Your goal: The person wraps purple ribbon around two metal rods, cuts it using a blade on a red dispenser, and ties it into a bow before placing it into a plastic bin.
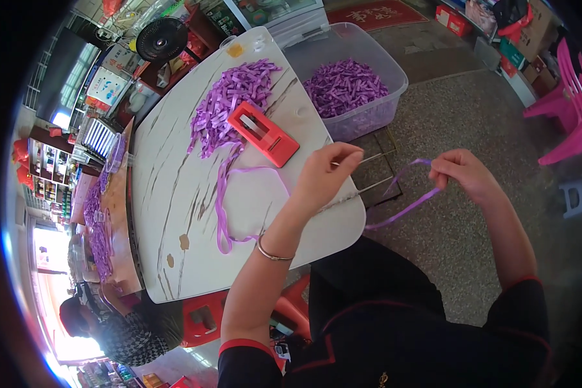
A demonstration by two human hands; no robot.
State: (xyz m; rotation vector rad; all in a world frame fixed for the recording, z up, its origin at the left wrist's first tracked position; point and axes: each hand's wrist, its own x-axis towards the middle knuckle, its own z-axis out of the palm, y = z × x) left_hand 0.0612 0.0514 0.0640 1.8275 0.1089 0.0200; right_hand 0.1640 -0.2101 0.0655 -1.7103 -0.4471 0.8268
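One purple ribbon [412, 208] hung past the table's edge, near three o'clock if we laid a clock on the view with twelve on top. The right hand [462, 171] had it in a tight pinch, thumb on fingers, and we saw it bend there in a loose loop over the floor [433, 258]. Near the middle of the clock was the left hand [330, 171], its thumb and fingers bunched close together. We could not tell if it had hold of anything.

Just beside it, two thin metal rods [376, 185] poked out toward three o'clock. We thought the loop could snag on them, since it was so slack and so near. A hard pull then might twist the ribbon or make it slip from the pinch. It could also fall and get dirty, as we were sure of only one hand's hold.

Between eight and nine, more ribbon [221, 213] lay in curls on the white table [323, 249]. We worried it could knot, or catch on the bracelet [271, 253] if the arm swung. Those curls led up to a pile of purple strips [239, 84] at eleven, so a big tug might mess it up. A red tool [275, 145] lay against the pile and could get dragged too. At one o'clock we saw a clear bin [372, 123] of more strips.
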